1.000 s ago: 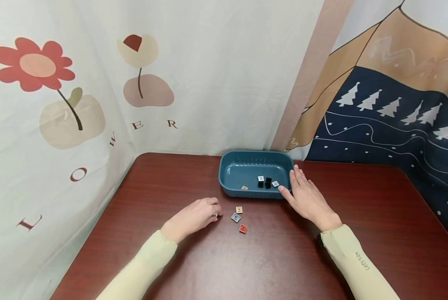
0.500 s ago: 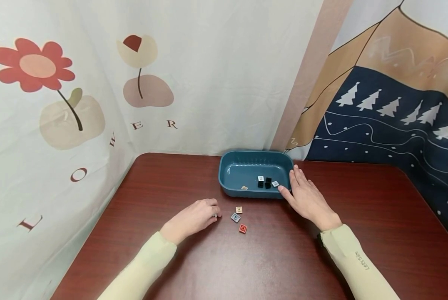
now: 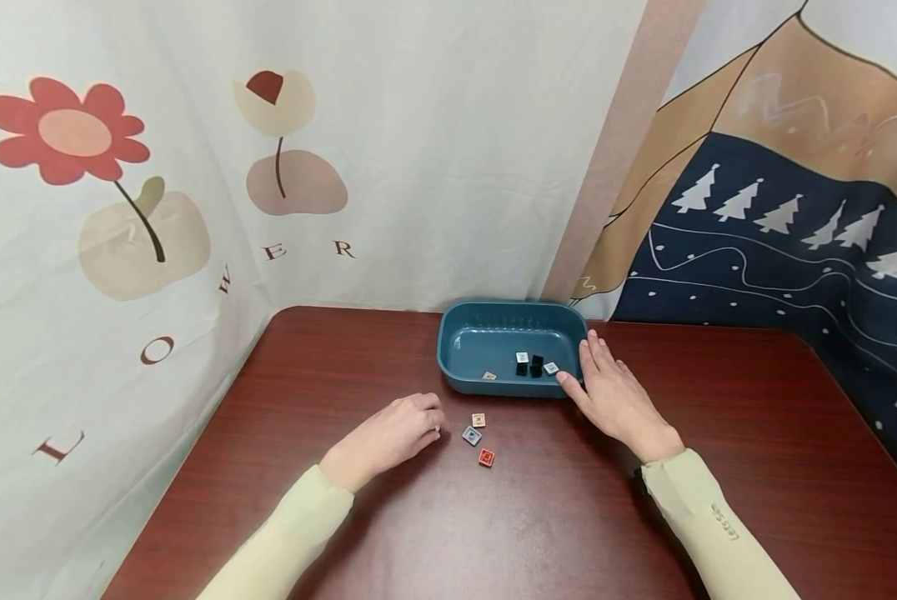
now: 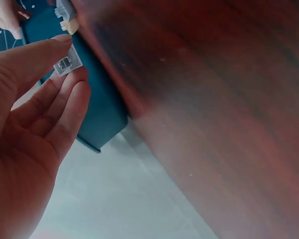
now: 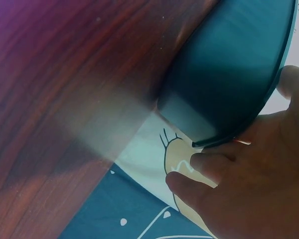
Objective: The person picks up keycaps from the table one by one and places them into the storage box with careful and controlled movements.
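In the left wrist view, my left hand (image 3: 392,435) pinches a small white square piece (image 4: 68,62) with a dark mark between thumb and fingertips. In the head view this piece is mostly covered by the fingers. Just right of that hand, a beige square piece (image 3: 478,420), a blue-grey one (image 3: 472,435) and a red one (image 3: 486,457) lie on the table. My right hand (image 3: 619,402) rests against the right end of a teal tray (image 3: 443,354), its fingers extended along the outside and its thumb at the front rim.
Inside the tray lie small black pieces (image 3: 537,367), white-topped ones (image 3: 522,357) and a beige one (image 3: 489,376), near its front wall. The tray stands at the back edge of the reddish-brown table (image 3: 538,517). Printed curtains (image 3: 433,167) hang behind and at the left.
The left hand's fingers have shifted slightly on the white piece, its fingertips rising a little. The right hand, the tray and the loose pieces stay where they were.
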The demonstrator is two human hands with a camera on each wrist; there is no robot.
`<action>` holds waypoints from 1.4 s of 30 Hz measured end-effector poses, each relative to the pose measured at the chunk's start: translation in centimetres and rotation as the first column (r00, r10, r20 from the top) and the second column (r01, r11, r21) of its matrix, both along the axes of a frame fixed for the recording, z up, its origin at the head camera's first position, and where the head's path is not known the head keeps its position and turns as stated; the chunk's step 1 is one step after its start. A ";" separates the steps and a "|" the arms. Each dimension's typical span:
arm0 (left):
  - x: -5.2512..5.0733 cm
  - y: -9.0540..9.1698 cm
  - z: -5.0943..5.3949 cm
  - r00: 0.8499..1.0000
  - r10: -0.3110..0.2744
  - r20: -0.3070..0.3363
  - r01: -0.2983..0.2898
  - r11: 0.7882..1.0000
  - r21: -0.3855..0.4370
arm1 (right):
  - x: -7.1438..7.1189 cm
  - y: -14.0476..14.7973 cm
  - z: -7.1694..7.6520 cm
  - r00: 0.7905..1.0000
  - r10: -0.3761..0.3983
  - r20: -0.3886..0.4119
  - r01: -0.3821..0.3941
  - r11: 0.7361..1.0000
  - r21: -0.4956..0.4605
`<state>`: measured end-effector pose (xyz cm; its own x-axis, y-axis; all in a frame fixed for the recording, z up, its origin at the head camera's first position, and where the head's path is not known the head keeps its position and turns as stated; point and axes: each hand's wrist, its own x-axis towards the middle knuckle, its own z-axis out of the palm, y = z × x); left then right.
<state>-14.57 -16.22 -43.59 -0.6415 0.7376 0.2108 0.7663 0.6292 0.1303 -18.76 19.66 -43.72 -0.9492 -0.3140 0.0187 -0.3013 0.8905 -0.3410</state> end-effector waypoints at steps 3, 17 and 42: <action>0.0 0.2 0.7 1.000 0.013 0.009 -0.013 0.999 0.031 | 0.0 0.0 0.0 1.000 0.000 0.000 0.000 1.000 -0.001; -0.8 1.6 2.8 0.994 0.012 -0.105 0.005 0.987 0.161 | -0.1 0.0 -0.2 1.000 -0.002 -0.004 0.002 1.000 -0.003; -3.5 5.2 3.7 0.991 0.076 -0.111 -0.045 0.966 0.256 | 0.0 -0.1 0.0 1.000 -0.005 0.006 0.005 1.000 -0.006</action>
<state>-18.05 -11.06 -39.87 -0.6424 0.6110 0.4626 0.7472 0.6336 0.2007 -18.76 19.59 -43.73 -0.9510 -0.3089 0.0146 -0.2945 0.8900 -0.3480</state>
